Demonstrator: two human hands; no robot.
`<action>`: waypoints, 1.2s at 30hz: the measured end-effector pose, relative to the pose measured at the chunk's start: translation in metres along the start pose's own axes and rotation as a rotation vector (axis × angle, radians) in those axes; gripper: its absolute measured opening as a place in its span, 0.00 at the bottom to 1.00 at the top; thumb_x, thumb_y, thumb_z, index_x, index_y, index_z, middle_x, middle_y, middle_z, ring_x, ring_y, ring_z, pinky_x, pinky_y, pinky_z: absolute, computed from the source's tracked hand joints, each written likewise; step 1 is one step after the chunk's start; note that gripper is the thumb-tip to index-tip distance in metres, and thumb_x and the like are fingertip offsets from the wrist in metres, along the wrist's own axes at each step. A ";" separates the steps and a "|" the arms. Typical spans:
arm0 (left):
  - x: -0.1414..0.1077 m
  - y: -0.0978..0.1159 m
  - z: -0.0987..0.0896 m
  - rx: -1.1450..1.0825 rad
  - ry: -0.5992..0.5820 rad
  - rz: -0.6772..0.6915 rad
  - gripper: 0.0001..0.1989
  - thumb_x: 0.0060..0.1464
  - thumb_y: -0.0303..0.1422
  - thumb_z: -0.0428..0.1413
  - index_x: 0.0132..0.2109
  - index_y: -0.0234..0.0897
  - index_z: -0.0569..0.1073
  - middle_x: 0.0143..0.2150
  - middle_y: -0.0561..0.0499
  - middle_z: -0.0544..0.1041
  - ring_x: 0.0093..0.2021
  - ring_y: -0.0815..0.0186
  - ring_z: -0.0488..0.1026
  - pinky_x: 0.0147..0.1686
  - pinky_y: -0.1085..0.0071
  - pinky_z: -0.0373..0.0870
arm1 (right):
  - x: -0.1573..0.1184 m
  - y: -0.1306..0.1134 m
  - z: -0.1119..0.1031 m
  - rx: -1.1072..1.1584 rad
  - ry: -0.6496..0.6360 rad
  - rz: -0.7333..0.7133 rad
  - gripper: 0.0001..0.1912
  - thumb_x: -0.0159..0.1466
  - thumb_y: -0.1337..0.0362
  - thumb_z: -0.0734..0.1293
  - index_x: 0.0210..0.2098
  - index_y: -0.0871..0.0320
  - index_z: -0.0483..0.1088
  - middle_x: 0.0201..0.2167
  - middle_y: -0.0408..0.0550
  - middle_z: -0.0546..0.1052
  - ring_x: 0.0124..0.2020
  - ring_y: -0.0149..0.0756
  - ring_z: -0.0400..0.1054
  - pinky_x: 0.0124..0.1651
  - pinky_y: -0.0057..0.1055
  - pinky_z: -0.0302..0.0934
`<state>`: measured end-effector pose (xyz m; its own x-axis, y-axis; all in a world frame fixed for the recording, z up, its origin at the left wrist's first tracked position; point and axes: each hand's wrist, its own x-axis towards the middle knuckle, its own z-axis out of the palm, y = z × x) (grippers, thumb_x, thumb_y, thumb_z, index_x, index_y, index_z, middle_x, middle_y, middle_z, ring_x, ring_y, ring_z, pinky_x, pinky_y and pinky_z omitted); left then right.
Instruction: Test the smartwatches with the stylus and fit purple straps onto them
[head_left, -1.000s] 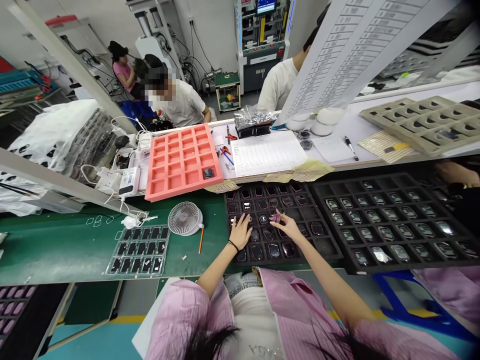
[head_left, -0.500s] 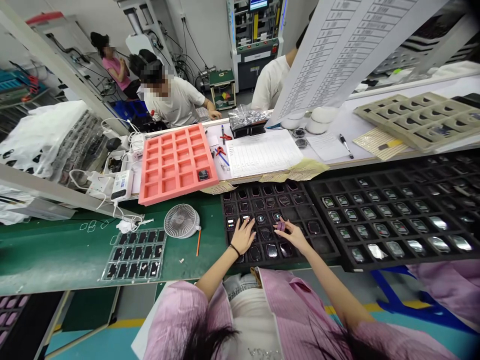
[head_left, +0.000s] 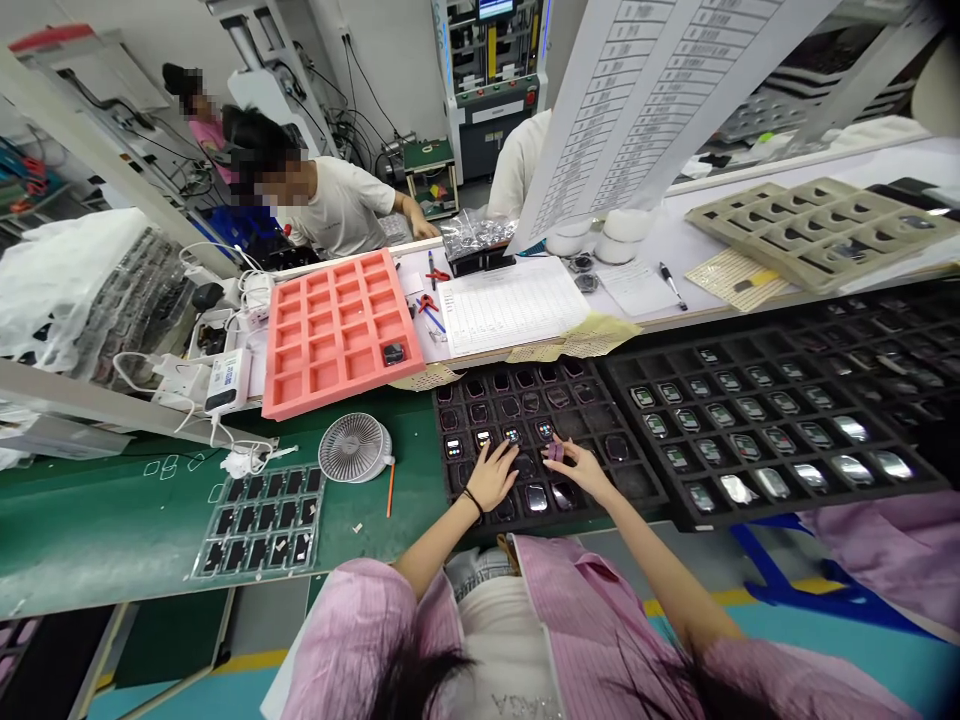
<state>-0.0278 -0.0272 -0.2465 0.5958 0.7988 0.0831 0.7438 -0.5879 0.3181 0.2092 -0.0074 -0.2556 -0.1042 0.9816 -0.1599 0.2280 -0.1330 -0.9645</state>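
A black tray (head_left: 643, 486) with watch-like devices in its compartments lies on the green bench in front of me. My left hand (head_left: 493, 476) rests palm down over its middle, fingers spread, fingertips near a device with a lit screen (head_left: 512, 436). To the right, my right hand (head_left: 577, 466) pinches a small purple piece (head_left: 555, 452) between thumb and fingers, just below another lit device (head_left: 544, 430). Two more lit devices (head_left: 453, 447) show at the tray's left side. What lies under my left palm is hidden.
A second black tray (head_left: 679, 515) of devices sits to the right. Left are a round fan (head_left: 354, 447), an orange stick (head_left: 390, 488) and a clear tray (head_left: 259, 520). A pink tray (head_left: 337, 325) and papers (head_left: 510, 305) lie on the shelf. Two people sit beyond it.
The view has shifted slightly. More device screens near my hands are lit with coloured icons. My left fingers have moved slightly right over the tray; my right hand still holds the purple piece.
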 end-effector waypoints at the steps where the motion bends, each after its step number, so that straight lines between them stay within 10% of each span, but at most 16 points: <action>1: -0.003 0.001 -0.001 -0.007 0.013 -0.010 0.24 0.66 0.36 0.38 0.66 0.34 0.52 0.64 0.44 0.64 0.69 0.63 0.48 0.67 0.52 0.44 | -0.004 0.000 -0.003 0.012 0.000 0.003 0.28 0.47 0.51 0.75 0.45 0.58 0.74 0.37 0.51 0.82 0.48 0.51 0.73 0.67 0.55 0.36; 7: 0.014 0.006 -0.007 -0.124 0.047 -0.099 0.24 0.65 0.33 0.41 0.66 0.35 0.52 0.65 0.44 0.63 0.68 0.60 0.51 0.66 0.49 0.45 | 0.005 -0.016 0.002 0.123 0.013 0.030 0.31 0.46 0.49 0.75 0.46 0.57 0.72 0.40 0.53 0.81 0.50 0.51 0.72 0.62 0.53 0.52; 14: 0.051 0.031 -0.028 -0.452 0.003 0.150 0.40 0.58 0.42 0.53 0.68 0.34 0.42 0.69 0.39 0.53 0.68 0.60 0.53 0.63 0.61 0.59 | 0.001 -0.033 0.001 0.296 -0.053 0.119 0.29 0.46 0.46 0.74 0.42 0.57 0.75 0.40 0.53 0.81 0.45 0.49 0.74 0.51 0.43 0.66; 20: 0.091 0.039 -0.038 -0.515 -0.005 0.177 0.26 0.58 0.43 0.53 0.61 0.40 0.62 0.61 0.44 0.68 0.61 0.60 0.64 0.60 0.60 0.62 | -0.003 -0.033 -0.029 0.494 -0.129 0.236 0.26 0.47 0.49 0.75 0.41 0.57 0.75 0.38 0.52 0.81 0.44 0.49 0.75 0.50 0.44 0.67; 36: 0.188 0.036 0.038 -0.055 -0.080 0.085 0.30 0.56 0.45 0.54 0.61 0.34 0.64 0.47 0.39 0.74 0.51 0.52 0.69 0.51 0.55 0.67 | 0.047 -0.005 -0.092 0.274 0.149 0.188 0.29 0.60 0.41 0.61 0.38 0.62 0.75 0.30 0.58 0.81 0.33 0.49 0.77 0.42 0.48 0.73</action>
<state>0.1223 0.0966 -0.2548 0.6802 0.7321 0.0367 0.6729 -0.6434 0.3650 0.2918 0.0522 -0.2390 0.0622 0.9430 -0.3269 -0.0401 -0.3249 -0.9449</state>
